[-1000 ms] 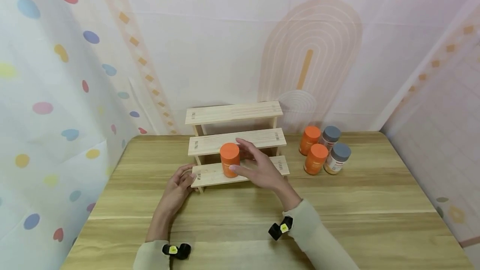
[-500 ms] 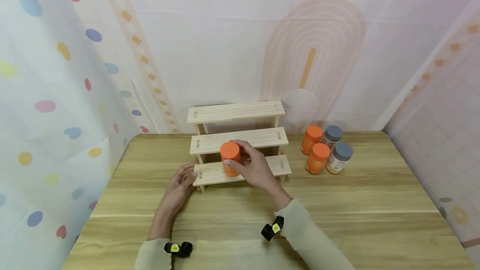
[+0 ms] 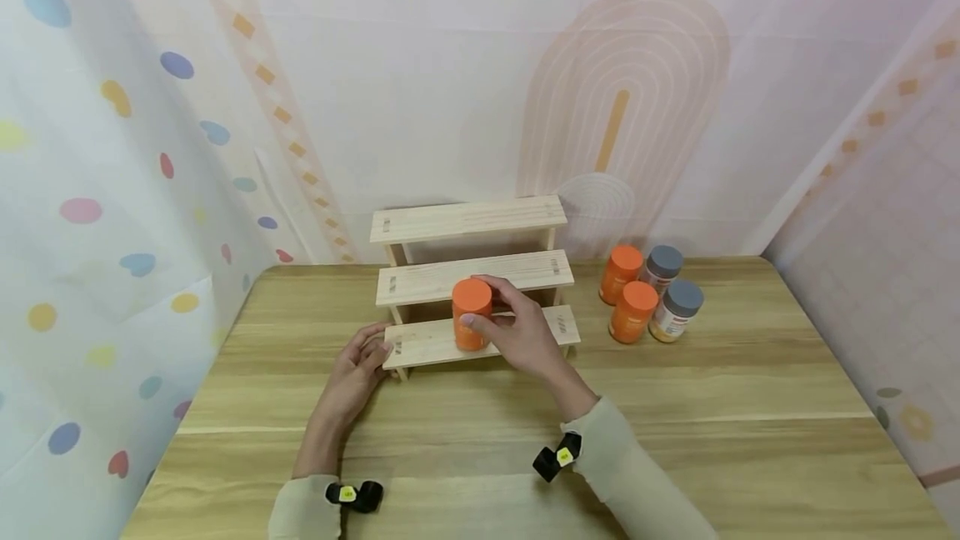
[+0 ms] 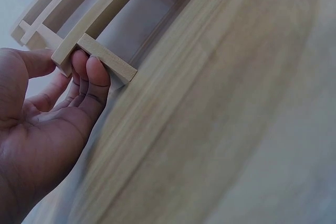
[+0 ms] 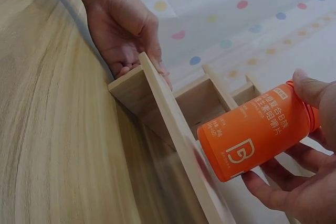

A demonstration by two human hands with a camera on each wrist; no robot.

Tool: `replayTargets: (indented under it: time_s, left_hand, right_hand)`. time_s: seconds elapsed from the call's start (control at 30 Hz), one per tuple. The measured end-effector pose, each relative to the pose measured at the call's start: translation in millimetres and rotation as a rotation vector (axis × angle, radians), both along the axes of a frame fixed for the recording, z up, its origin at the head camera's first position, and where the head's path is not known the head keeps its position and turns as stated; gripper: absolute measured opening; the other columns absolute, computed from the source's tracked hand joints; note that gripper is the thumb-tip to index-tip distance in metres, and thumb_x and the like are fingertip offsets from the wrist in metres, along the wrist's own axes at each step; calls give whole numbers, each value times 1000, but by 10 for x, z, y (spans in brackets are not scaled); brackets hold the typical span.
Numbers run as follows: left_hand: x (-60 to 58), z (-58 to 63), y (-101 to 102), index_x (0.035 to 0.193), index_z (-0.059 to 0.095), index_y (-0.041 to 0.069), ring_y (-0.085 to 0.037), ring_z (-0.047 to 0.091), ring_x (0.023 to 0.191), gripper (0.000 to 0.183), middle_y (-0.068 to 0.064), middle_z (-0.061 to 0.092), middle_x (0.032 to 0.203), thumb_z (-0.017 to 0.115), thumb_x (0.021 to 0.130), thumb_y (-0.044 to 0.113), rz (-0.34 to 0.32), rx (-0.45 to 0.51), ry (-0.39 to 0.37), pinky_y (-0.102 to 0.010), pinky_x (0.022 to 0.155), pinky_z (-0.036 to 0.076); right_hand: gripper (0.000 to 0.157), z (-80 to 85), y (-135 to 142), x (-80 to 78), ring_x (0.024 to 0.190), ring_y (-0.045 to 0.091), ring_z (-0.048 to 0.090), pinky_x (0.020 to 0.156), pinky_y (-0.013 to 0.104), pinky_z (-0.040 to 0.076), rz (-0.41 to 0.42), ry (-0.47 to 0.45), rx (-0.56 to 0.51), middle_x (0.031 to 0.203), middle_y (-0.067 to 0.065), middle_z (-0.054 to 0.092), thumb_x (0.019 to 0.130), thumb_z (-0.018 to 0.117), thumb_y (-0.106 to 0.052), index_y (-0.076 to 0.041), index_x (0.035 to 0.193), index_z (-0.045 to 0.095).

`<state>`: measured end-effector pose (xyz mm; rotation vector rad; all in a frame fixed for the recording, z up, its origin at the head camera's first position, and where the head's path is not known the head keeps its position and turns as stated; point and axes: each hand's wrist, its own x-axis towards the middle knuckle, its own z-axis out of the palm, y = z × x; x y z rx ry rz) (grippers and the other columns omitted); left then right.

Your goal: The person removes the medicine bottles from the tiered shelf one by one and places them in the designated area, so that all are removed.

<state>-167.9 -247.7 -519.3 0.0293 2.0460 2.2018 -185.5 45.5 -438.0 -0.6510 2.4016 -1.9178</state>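
Note:
A three-tier wooden shelf (image 3: 472,277) stands at the back middle of the table. My left hand (image 3: 356,373) pinches the left end of its lowest board; in the left wrist view the thumb lies on the board and the fingers curl beneath. Over that lowest board, my right hand (image 3: 521,336) grips an orange bottle (image 3: 471,315) with an orange lid, thumb on one side and fingers on the other. White print covers the bottle (image 5: 257,132) in the right wrist view. Its base is at the board (image 5: 184,145); whether they touch, I cannot tell.
To the right of the shelf, two more orange bottles (image 3: 633,312) stand upright beside two clear bottles (image 3: 675,311) with grey lids. A patterned curtain (image 3: 450,107) hangs behind the wooden table (image 3: 480,432) and along its sides.
The right hand has shifted the orange bottle slightly to the right along the lowest board. My left hand keeps its place on the board's end.

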Motion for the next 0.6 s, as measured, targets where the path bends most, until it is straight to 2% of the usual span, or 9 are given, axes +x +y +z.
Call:
replayTargets:
  time_s: [0.37, 0.6]
  left_hand:
    - [-7, 32, 16, 149, 38, 1, -9, 61, 90, 46, 5, 64, 107, 52, 109, 17, 2, 2, -12, -25, 73, 56]
    - [-9, 5, 11, 149, 38, 1, -9, 61, 89, 46, 4, 64, 107, 52, 108, 17, 6, 9, -14, -24, 73, 57]
  right_hand:
    - [53, 135, 182, 50, 117, 18, 65, 102, 44, 56, -51, -5, 5, 125, 0, 68, 94, 77, -31, -33, 142, 56]
    - [55, 179, 329, 109, 118, 20, 64, 100, 41, 58, -56, 23, 38, 127, 2, 67, 94, 77, -26, -30, 145, 54]
